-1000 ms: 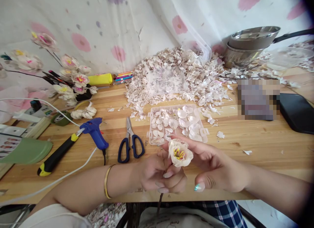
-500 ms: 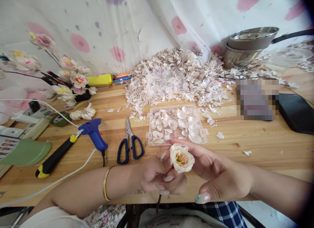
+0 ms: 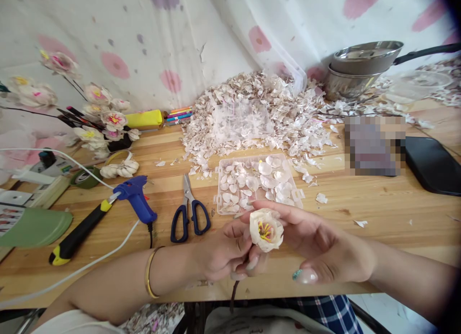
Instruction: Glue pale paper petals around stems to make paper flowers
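A handmade flower (image 3: 267,230) with cream petals and yellow and pink stamens faces up at the table's front edge. My left hand (image 3: 232,250) is closed round its dark stem, which pokes out below the fingers. Beside the bloom, my right hand (image 3: 324,245) has its fingers spread, the fingertips reaching behind the petals; whether they touch is hard to tell. Just beyond the hands lies a clear compartment box (image 3: 220,180) holding loose pale petals. Scissors (image 3: 189,209) with dark blue handles rest left of this box.
A blue glue gun (image 3: 136,195) and a black-yellow tool handle (image 3: 81,233) lie left. Finished flowers (image 3: 114,120) stand behind. Heaped petals (image 3: 201,127) surround a second clear box (image 3: 241,120). At right are stacked metal pans (image 3: 356,77) and a black phone (image 3: 432,163).
My right thumb has moved slightly right and up, away from the flower. The left fingers have shifted a little on the stem. The flower stays in nearly the same place.
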Demonstrator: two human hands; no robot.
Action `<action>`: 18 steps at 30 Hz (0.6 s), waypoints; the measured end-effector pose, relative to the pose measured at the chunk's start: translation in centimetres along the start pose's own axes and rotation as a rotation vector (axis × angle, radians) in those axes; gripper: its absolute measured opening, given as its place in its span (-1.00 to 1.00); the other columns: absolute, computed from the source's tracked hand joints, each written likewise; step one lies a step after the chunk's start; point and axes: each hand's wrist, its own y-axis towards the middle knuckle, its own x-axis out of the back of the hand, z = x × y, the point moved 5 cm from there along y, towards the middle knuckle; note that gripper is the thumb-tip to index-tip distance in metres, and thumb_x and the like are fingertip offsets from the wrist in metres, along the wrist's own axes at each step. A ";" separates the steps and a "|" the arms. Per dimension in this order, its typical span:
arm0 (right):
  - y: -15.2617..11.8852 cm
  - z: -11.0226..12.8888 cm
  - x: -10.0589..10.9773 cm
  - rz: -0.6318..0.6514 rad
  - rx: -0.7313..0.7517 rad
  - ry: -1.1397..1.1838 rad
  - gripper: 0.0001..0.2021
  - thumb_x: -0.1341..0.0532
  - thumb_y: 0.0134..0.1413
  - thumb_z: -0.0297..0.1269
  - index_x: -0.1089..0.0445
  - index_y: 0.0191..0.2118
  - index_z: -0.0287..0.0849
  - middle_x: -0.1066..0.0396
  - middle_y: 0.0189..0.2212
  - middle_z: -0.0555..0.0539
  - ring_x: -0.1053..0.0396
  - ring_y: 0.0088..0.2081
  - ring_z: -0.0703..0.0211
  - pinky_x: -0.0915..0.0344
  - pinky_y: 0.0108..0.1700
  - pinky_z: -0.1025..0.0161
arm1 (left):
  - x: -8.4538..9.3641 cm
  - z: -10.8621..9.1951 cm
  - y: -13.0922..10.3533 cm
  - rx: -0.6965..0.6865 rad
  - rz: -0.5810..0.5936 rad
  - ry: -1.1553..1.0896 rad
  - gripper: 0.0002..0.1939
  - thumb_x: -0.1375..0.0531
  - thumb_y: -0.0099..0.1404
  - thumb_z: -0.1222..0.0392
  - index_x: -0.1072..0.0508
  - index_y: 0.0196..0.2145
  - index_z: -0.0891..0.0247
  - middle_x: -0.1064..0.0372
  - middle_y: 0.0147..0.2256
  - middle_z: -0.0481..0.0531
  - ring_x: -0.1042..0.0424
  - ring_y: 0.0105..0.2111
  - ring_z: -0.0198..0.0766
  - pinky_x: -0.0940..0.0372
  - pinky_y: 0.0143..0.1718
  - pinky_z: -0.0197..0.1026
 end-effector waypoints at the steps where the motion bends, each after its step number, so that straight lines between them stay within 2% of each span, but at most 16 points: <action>1: -0.1 0.1 0.0 0.005 -0.010 -0.016 -0.26 -0.32 0.11 -0.40 -0.03 0.34 0.09 -0.15 0.30 -0.10 -0.08 0.32 0.05 0.10 0.34 -0.01 | 0.1 0.1 -0.1 -0.007 -0.014 0.000 -0.60 -0.24 0.26 -0.08 -0.34 -0.55 0.28 -0.15 -0.69 -0.16 -0.01 -0.74 -0.46 0.13 -0.64 -0.26; 6: -0.6 0.5 -0.3 0.069 -0.048 -0.095 -0.19 -0.32 0.10 -0.36 0.08 0.38 0.01 0.00 0.37 -0.12 0.07 0.38 0.04 0.21 0.36 0.02 | 0.2 0.1 -0.3 0.030 -0.048 0.006 -0.66 -0.31 0.21 -0.03 -0.40 -0.52 0.29 -0.25 -0.70 -0.14 -0.06 -0.77 -0.48 0.09 -0.68 -0.29; 11: -0.7 0.9 -0.5 0.118 -0.014 -0.149 -0.19 -0.30 0.09 -0.37 0.07 0.38 0.07 0.00 0.37 -0.08 0.10 0.39 0.05 0.26 0.37 0.01 | 0.2 0.2 -0.4 0.065 -0.088 0.024 -0.61 -0.33 0.14 -0.12 -0.40 -0.51 0.28 -0.25 -0.73 -0.15 -0.08 -0.78 -0.48 0.10 -0.69 -0.29; 15: -0.8 0.8 -0.3 0.106 -0.049 -0.203 -0.23 -0.30 0.11 -0.25 0.04 0.37 0.01 0.02 0.38 -0.12 0.12 0.39 0.00 0.20 0.36 -0.01 | 0.7 0.6 -0.5 0.025 -0.112 0.017 -0.46 -0.30 0.10 -0.27 -0.33 -0.62 0.30 -0.22 -0.75 -0.14 -0.06 -0.79 -0.50 0.12 -0.71 -0.32; 18: -0.8 0.5 0.0 0.103 -0.060 -0.246 -0.19 -0.31 0.09 -0.22 0.07 0.38 -0.02 0.04 0.38 -0.14 0.11 0.39 -0.02 0.15 0.35 -0.01 | 0.9 0.7 -0.5 0.003 -0.111 0.038 -0.45 -0.28 0.12 -0.26 -0.33 -0.65 0.30 -0.20 -0.75 -0.14 -0.07 -0.77 -0.50 0.10 -0.70 -0.32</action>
